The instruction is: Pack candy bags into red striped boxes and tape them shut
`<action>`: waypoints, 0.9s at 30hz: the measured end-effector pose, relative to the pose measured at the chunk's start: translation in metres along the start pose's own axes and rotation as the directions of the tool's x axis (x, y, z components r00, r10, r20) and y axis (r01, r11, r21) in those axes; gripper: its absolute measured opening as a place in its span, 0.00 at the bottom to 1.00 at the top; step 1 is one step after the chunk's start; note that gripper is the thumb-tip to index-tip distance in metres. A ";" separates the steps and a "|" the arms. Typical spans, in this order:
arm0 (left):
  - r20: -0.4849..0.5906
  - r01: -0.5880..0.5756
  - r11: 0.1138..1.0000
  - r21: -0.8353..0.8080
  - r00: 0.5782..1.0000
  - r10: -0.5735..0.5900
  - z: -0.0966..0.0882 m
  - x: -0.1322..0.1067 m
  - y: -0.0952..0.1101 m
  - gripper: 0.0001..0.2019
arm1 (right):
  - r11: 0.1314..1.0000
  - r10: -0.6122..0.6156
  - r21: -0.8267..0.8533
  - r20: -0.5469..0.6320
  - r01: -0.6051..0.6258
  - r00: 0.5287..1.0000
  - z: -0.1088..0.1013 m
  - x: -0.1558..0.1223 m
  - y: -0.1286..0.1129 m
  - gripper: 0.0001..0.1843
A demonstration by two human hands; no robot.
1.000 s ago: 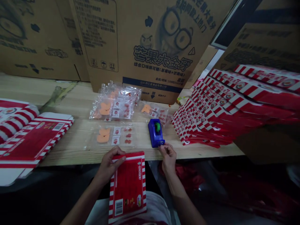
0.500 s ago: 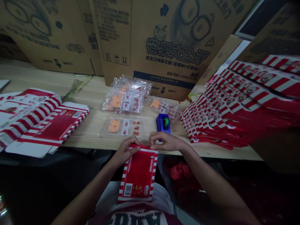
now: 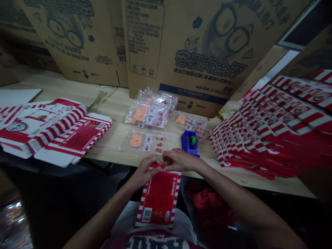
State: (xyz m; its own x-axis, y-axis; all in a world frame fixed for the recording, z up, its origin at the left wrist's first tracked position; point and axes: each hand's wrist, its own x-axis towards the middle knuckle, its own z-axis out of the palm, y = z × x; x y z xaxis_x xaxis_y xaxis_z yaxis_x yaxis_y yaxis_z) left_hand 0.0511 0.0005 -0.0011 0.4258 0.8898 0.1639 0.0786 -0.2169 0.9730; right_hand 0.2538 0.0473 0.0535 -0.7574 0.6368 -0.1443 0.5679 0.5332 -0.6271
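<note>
At the lower centre of the frame the left hand point(image 3: 145, 170) and right hand point(image 3: 178, 160) both pinch the top flap of the red striped box point(image 3: 159, 197) resting in the lap, best pressed flat and square, with the tape dispenser point(image 3: 190, 143) just above.

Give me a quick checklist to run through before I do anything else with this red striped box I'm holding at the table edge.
1. Left hand on the top end of the red striped box: ok.
2. Right hand on the same top end, beside the left: ok.
3. Box upright, barcode end resting low on the lap: ok.
4. Top flap fully closed: cannot tell, the fingers cover it.
5. Blue tape dispenser close behind the right hand on the table: ok.
6. Tape piece in the fingers: cannot tell, too small to see.
</note>
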 end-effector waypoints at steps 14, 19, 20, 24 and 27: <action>0.070 -0.105 0.994 0.009 0.992 0.104 0.006 -0.012 0.036 0.07 | 0.451 -0.018 0.821 0.399 -0.349 0.917 0.022 -0.001 0.025 0.33; -0.022 -0.194 0.981 -0.005 0.981 0.194 0.013 -0.007 0.031 0.14 | 0.957 0.017 0.281 0.205 -0.076 0.979 -0.009 -0.007 0.005 0.17; -0.041 -0.192 0.981 0.000 0.981 0.192 0.010 -0.007 0.027 0.14 | 0.993 0.007 0.115 0.126 -0.022 0.992 -0.012 -0.008 0.000 0.14; -0.084 -0.112 0.994 0.006 0.990 0.113 -0.037 -0.021 0.023 0.26 | 0.970 -0.168 -0.195 -0.088 0.148 0.982 -0.016 -0.019 -0.030 0.09; -0.319 -0.045 0.971 0.233 0.940 0.120 -0.093 -0.017 0.026 0.24 | 0.944 -0.227 -0.285 -0.190 0.168 0.955 -0.032 -0.043 -0.058 0.09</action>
State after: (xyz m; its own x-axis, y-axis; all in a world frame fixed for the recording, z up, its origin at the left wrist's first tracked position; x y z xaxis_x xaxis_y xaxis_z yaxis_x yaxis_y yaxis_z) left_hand -0.0377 0.0173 0.0371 0.1226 0.9386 0.3225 0.2675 -0.3442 0.9000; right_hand 0.2639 0.0069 0.1207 -0.7913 0.5928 0.1499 0.5008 0.7689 -0.3976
